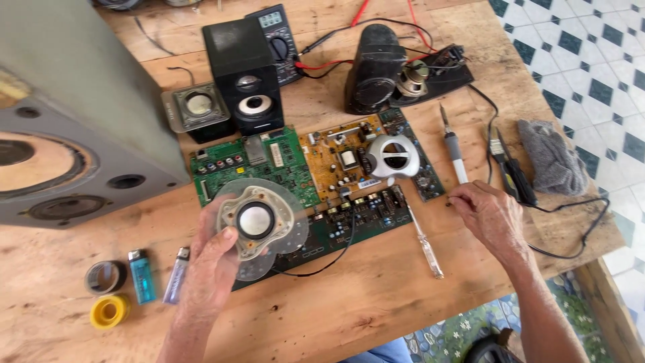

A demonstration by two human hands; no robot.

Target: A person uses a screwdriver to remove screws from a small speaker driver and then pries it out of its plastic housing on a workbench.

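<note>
My left hand (209,269) holds up a small round speaker driver (256,220) on a clear plastic frame, its silver cone facing me; a thin black wire hangs from it down to the boards. My right hand (489,214) rests on the wooden table with its fingertips pinched together near the lower end of a white-handled soldering iron (453,146). A clear-handled screwdriver (424,240) lies between the two hands.
Green (228,165), orange (334,158) and dark (363,216) circuit boards cover the table's middle. A big grey speaker cabinet (74,128) stands at left, small black speakers (245,74) and a multimeter (279,37) behind. Lighters (142,275), tape rolls (109,310), a grey cloth (551,158) and tools (514,175) lie around.
</note>
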